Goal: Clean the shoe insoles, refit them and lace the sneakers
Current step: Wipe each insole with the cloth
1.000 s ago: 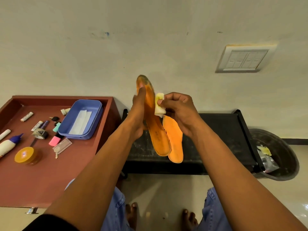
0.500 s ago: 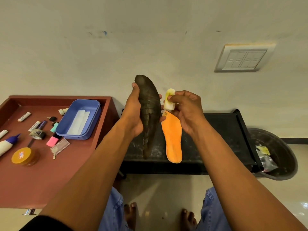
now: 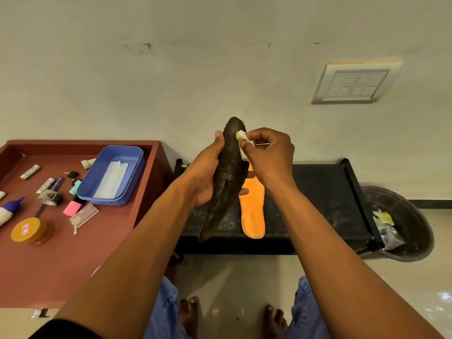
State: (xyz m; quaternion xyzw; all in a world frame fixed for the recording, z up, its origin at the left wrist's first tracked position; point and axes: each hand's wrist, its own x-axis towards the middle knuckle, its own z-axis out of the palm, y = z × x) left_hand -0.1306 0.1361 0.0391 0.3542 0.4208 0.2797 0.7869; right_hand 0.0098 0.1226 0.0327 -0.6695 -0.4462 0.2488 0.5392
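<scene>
My left hand (image 3: 205, 177) grips a shoe insole (image 3: 226, 182) upright, with its dark underside turned toward me and its toe end up. My right hand (image 3: 269, 155) pinches a small white and yellow wipe (image 3: 241, 140) against the insole's upper right edge. A second insole (image 3: 253, 211), orange side up, lies flat on the black bench (image 3: 318, 192) just behind and to the right of the held one. No sneakers are in view.
To the left stands a red-brown table (image 3: 61, 265) with a blue tray (image 3: 112, 177) holding white paper, a tape roll, markers, a glue bottle and an orange-lidded jar (image 3: 27, 228). A black bin (image 3: 403, 223) with scraps sits right of the bench. Bare feet rest on the floor below.
The left hand turned the insole from its orange face to its dark underside. The right hand brought the wipe up to the insole's top edge.
</scene>
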